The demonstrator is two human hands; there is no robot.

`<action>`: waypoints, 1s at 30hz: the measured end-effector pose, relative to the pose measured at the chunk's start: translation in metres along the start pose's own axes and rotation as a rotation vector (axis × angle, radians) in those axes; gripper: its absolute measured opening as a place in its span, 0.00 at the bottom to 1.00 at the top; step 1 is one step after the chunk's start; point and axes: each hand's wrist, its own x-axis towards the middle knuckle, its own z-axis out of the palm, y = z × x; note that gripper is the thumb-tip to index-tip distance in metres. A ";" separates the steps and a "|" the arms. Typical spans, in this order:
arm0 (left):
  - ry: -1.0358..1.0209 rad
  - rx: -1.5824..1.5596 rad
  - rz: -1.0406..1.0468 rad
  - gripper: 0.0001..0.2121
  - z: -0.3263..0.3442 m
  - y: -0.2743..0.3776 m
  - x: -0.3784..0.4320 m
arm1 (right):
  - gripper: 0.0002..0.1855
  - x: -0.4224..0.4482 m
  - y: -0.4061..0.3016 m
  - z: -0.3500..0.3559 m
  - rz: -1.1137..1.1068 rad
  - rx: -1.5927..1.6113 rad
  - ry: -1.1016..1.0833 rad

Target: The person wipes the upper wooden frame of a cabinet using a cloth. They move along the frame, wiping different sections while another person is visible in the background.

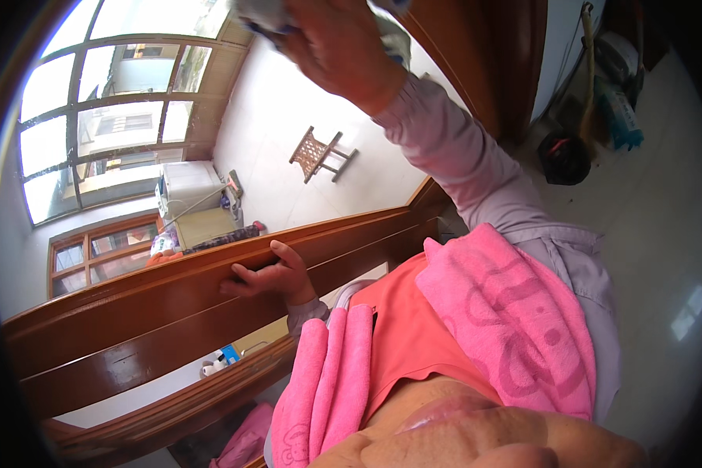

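My raised right hand [342, 55] is at the top of the view, its fingers closed around a greyish-white cloth [269, 14] with blue parts. The cloth is blurred and partly cut off by the picture's edge. Beside that hand runs a dark brown wooden door frame [474, 52]. Lower down, my left hand [281, 275] is against a varnished brown wooden panel [169, 275], thumb and fingers apart, with nothing in it. How firmly it touches the wood cannot be told. A pink towel [515, 327] hangs around my neck over a lilac jacket.
Beyond the wood, a small stool with a woven seat [316, 155] stands on the pale floor. A white appliance [190, 184] and a mop [234, 184] are by the window wall. At right are a black bucket [564, 158] and a teal package [620, 114]. Pink fabric [243, 436] lies below.
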 end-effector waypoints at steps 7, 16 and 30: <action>0.012 -0.002 0.025 0.41 -0.001 -0.002 0.004 | 0.31 -0.135 0.009 -0.079 0.352 -0.232 -0.305; 0.012 0.044 0.050 0.42 -0.004 -0.001 0.006 | 0.42 -0.226 -0.014 -0.070 0.610 -0.174 0.000; 0.055 0.053 0.097 0.46 0.001 -0.006 0.008 | 0.35 -0.304 -0.003 -0.118 0.759 -0.136 -0.062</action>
